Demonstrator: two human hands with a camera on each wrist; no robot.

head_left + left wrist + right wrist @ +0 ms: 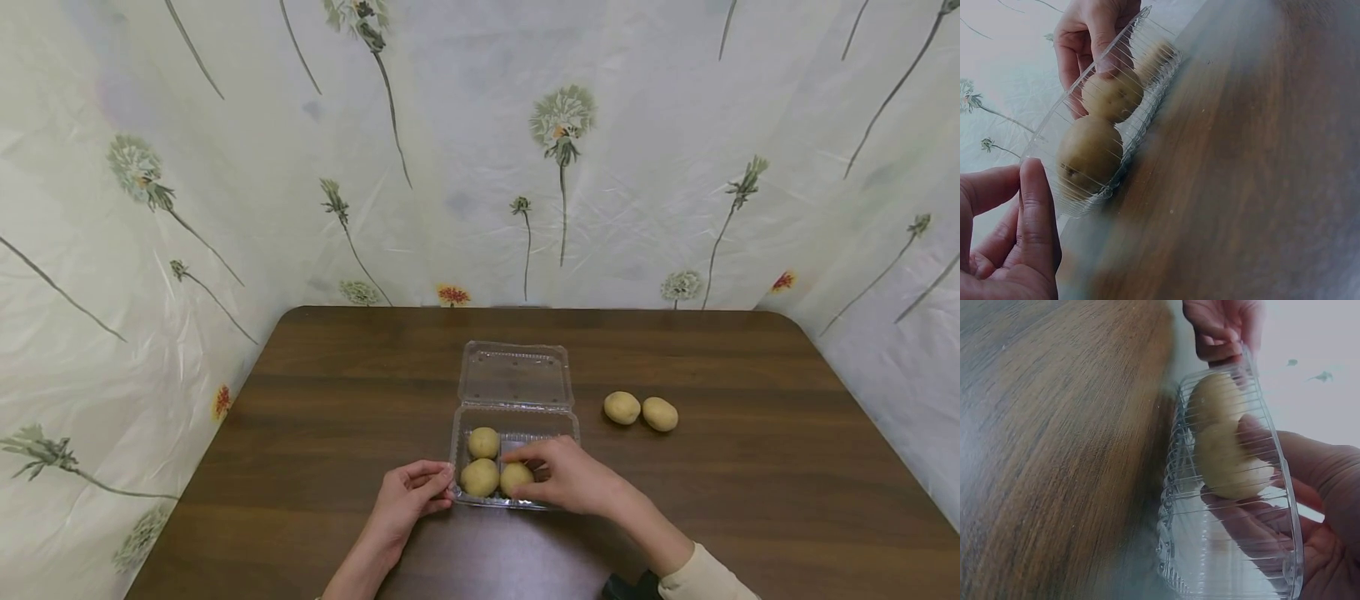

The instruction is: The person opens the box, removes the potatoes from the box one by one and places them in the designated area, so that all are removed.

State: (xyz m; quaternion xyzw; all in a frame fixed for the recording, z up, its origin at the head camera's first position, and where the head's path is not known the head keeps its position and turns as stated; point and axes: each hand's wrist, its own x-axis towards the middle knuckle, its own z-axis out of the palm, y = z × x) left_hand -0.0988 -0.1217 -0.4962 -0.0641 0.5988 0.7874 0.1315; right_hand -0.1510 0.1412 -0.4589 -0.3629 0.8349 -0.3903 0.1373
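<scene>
- My right hand [573, 477] reaches into the clear plastic container [459, 433], thumb and fingers parted only by the width of the potato they grip.
- That gripped potato [517, 480] is inside, at the near side; I cannot tell whether it bears on the floor of the container.
- My left hand [408, 500] pinches the rim at the near left corner between thumb and forefinger.
- Just left of the gripped potato lies a near-left potato [480, 478], with a far-left potato [483, 443] behind it.
- The lid [515, 375] lies folded back on the far side.
- Outside, to the right, two more potatoes sit side by side on the brown wooden surface [337, 392]: a left one [622, 408] and a right one [661, 414].
- Beyond the surface hangs a flower-patterned sheet [465, 142].
- A pale sleeve [708, 575] covers my right forearm.
</scene>
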